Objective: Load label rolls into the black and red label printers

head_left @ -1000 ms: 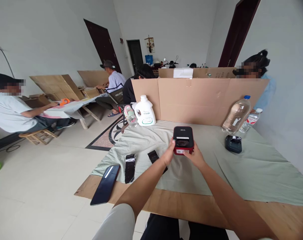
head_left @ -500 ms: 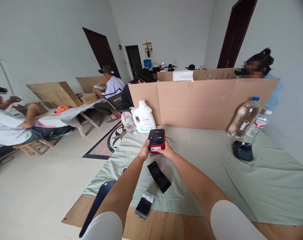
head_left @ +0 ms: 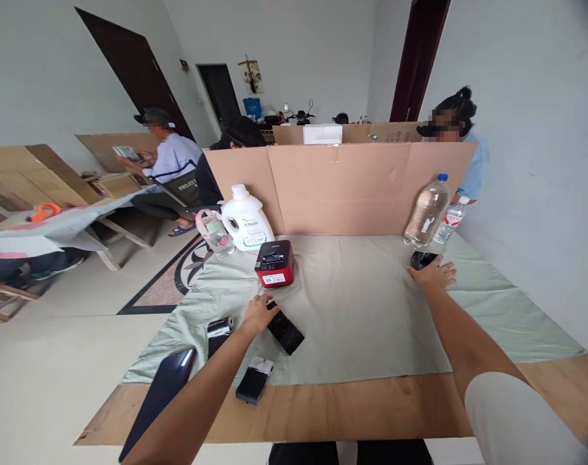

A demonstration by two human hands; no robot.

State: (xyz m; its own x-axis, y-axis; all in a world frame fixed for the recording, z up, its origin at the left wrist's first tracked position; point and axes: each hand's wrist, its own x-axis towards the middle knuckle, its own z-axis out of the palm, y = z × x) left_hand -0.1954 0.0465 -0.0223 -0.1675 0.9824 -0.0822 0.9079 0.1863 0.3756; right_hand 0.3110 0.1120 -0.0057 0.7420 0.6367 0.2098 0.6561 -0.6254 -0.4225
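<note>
Red-and-black portable printer (head_left: 275, 265) stands on the green cloth (head_left: 357, 310) covering the desk (head_left: 371, 407), in front of the white jug (head_left: 248, 219). Left hand (head_left: 259, 314): at the upper end of a black strip (head_left: 287, 332); grasp cannot be determined. Right hand (head_left: 434, 274): fingers spread wide, partly covering a dark device (head_left: 422, 259) near the large bottle (head_left: 427, 213).

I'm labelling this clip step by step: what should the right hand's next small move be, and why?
Probably close the right hand around the small dark device: the hand is right at it with fingers spread, and no grip shows. The red-and-black device stands on the cloth, free of both hands.
</note>
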